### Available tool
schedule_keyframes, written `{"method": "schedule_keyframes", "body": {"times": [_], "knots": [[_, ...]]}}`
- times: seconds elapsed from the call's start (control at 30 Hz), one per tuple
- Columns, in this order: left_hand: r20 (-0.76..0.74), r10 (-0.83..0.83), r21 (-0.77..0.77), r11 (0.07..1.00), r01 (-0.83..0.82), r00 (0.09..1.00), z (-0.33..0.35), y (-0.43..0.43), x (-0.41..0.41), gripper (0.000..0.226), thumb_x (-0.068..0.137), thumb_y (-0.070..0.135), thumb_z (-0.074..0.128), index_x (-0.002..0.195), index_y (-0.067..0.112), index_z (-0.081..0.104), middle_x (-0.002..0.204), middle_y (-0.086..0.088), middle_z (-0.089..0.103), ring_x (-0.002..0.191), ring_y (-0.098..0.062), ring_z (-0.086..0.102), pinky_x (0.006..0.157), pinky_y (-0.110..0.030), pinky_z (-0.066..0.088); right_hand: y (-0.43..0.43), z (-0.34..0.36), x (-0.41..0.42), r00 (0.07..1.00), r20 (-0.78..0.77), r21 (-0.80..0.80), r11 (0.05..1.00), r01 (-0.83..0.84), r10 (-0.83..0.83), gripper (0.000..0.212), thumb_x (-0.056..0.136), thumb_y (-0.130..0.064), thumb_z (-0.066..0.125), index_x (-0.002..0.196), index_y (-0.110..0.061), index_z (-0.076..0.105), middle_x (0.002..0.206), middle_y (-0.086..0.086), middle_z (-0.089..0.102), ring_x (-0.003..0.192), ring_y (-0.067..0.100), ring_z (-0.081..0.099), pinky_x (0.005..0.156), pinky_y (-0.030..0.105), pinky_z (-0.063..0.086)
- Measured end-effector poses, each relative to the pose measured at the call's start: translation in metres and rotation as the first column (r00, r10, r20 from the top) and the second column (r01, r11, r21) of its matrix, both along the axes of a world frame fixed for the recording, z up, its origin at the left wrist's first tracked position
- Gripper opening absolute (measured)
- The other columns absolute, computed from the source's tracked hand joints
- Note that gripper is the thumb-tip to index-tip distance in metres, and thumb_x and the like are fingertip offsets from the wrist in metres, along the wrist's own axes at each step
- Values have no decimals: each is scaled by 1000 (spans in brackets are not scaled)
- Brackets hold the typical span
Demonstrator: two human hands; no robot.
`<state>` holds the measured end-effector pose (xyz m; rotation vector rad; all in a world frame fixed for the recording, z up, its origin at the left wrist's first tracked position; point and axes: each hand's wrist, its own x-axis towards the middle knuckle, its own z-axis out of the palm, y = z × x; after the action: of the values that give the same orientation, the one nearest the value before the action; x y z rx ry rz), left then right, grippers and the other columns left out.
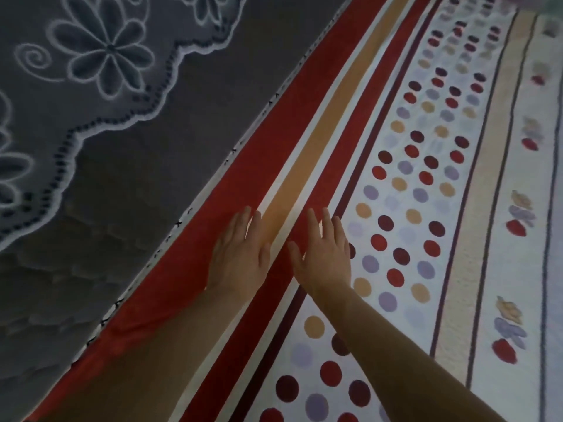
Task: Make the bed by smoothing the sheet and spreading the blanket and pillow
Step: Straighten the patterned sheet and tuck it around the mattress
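Left hand [239,263] and right hand [324,260] lie flat, fingers straight, gripping nothing, on the sheet's [426,208] striped border; press evenly and sweep outward toward its stitched edge [213,175].

Two hands in my view: one left hand [240,257], one right hand [326,257]. One patterned sheet [411,208]. One grey floral surface [122,166]. On the sheet I counted two wide red bands [195,254] and one tan band [304,166]. Leaf clusters [521,214] down the right side: four I could make out. One whole flower [111,48] on the grey; others were cut off, uncounted.
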<state>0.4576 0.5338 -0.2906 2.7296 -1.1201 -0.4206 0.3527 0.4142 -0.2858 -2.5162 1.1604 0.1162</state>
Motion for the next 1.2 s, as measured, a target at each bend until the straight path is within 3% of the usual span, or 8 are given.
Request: {"method": "schedule_keyframes", "body": {"times": [0.37,0.77,1.2], "knots": [[95,-299,12,954,300,949,-80,-96,68,65,102,49,11,161,23,4,169,-1,2,155,-19,0,125,-49,11,-66,-95,40,983,22,-131,974,183,-182,73,102,-62,24,161,-25,2,170,3,0,156,30,-5,125,52,5],[204,-280,23,959,281,938,-116,-88,80,68,101,57,15,161,27,3,169,-2,3,156,-24,3,122,-57,8,-61,-126,55,965,-43,-167,955,247,-257,77,101,-66,8,162,-21,-3,169,3,-8,154,28,-15,124,57,-2],[218,-261,75,965,251,940,-113,-83,81,69,101,57,14,161,28,-3,169,-3,-1,155,-25,-1,121,-61,8,-35,-122,63,989,-35,-157,978,137,-144,75,101,-66,6,162,-23,-1,169,3,-7,154,26,-17,122,59,0]]}}
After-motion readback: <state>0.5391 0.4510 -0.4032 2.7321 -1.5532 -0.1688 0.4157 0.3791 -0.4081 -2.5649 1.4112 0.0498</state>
